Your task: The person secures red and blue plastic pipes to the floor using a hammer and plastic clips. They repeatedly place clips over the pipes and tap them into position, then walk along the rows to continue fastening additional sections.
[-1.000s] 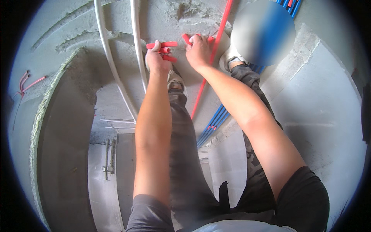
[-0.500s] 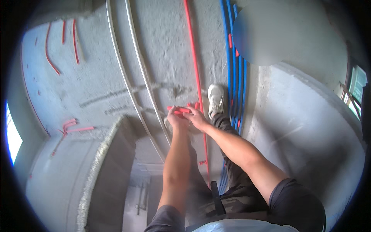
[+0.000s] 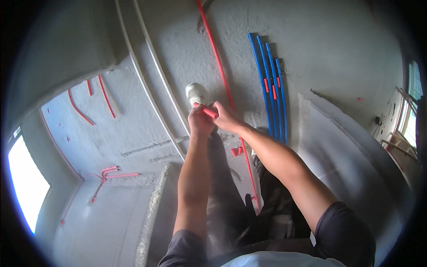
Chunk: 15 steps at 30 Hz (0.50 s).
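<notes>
Out in front of me, my left hand (image 3: 201,122) is closed around short red plastic tube pieces (image 3: 210,112). One piece lies across the top of that hand, and another end pokes out near its thumb. My right hand (image 3: 226,118) meets it from the right, with its curled fingers on the same tube piece. How many pieces are inside the hands is hidden. Below my right forearm, a couple of similar short red pieces (image 3: 233,152) lie on the floor beside a long red pipe (image 3: 215,49).
Two white pipes (image 3: 150,46) run along the concrete floor on the left. Several blue pipes (image 3: 262,60) with red sleeves (image 3: 274,92) lie to the right. A low grey wall (image 3: 342,129) stands at right, another ledge (image 3: 153,209) at lower left. My white shoe (image 3: 195,92) is ahead.
I have stepped forward: my left shoe is now in front, and the far ends of the blue pipes show. Both hands have risen slightly in view, still together on the red pieces.
</notes>
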Tool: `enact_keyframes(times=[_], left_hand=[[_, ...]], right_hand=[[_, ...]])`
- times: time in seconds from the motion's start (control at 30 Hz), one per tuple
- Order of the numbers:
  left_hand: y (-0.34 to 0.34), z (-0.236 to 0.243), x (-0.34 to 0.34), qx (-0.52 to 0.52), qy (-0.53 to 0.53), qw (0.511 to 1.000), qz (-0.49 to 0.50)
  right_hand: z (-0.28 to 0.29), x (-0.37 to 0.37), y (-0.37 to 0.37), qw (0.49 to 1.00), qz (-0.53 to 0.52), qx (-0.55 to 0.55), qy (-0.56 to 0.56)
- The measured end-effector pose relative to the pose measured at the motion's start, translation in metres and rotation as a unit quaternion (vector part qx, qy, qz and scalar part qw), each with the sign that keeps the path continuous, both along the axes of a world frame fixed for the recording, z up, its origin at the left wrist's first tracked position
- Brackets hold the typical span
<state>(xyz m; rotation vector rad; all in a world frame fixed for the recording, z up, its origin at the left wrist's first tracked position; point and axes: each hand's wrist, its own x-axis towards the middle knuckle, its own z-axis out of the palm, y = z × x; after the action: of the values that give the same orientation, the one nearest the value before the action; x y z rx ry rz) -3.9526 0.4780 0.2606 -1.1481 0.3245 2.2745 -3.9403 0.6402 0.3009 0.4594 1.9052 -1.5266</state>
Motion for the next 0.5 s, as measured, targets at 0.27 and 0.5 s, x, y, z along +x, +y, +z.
enact_keyframes(times=[0.27, 0.5], left_hand=[[-0.007, -0.078, -0.100, -0.180, -0.126, 0.970, -0.105], [-0.014, -0.079, -0.106, -0.217, -0.180, 0.932, -0.229]], right_hand=[[-0.122, -0.017, -0.064, 0.963, -0.248, 0.016, -0.102], [-0.068, -0.033, -0.079, 0.819, -0.481, -0.127, -0.286]])
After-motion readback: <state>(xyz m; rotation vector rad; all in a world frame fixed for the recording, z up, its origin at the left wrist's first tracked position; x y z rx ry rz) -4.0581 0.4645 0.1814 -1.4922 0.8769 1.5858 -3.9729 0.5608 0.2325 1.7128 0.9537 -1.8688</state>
